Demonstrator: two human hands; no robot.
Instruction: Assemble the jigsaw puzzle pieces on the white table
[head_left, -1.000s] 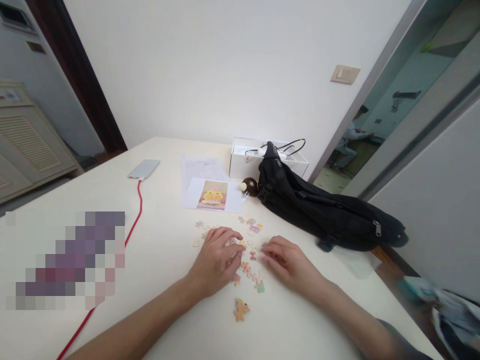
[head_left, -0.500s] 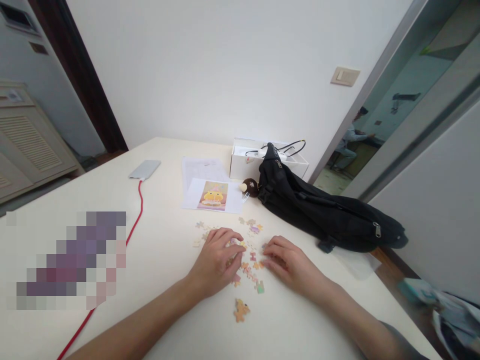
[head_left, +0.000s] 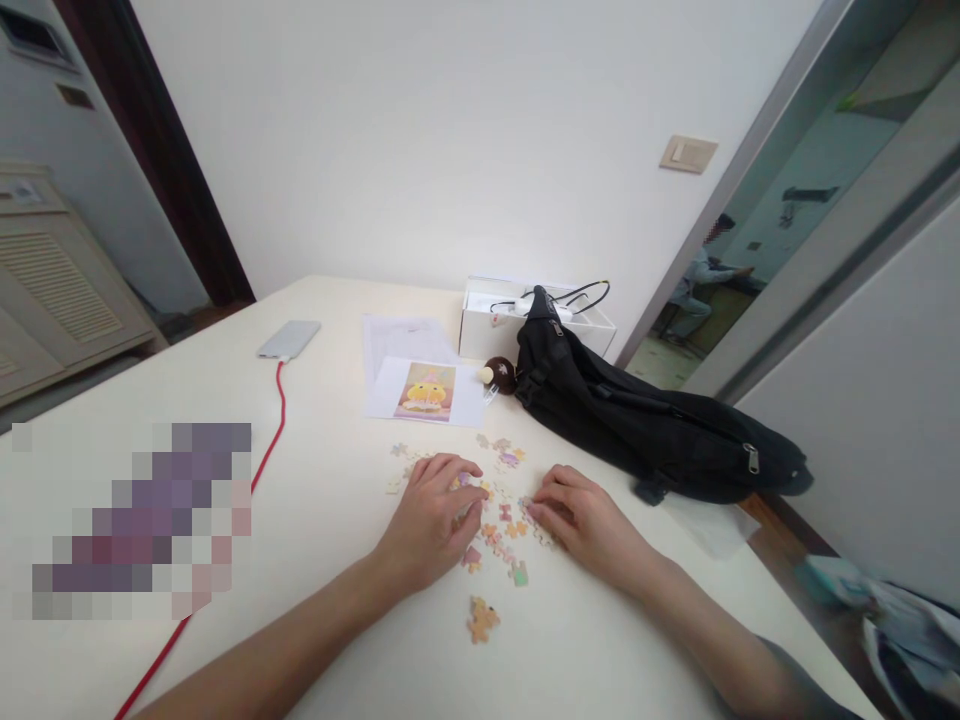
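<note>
While both hands press among the loose puzzle pieces (head_left: 504, 528) on the counter (head_left: 322, 500) just before the reference picture (head_left: 425, 390), left hand (head_left: 431, 520) fingers curl together, right hand (head_left: 589, 520) fingers pinch one; a careless sweep could scatter pieces.

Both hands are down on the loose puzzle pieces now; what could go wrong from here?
The left hand and right hand cover part of the loose puzzle pieces, so a sweep might scatter them. The joined cluster lies between the forearms; either could nudge it. The black bag crowds the right side.
</note>
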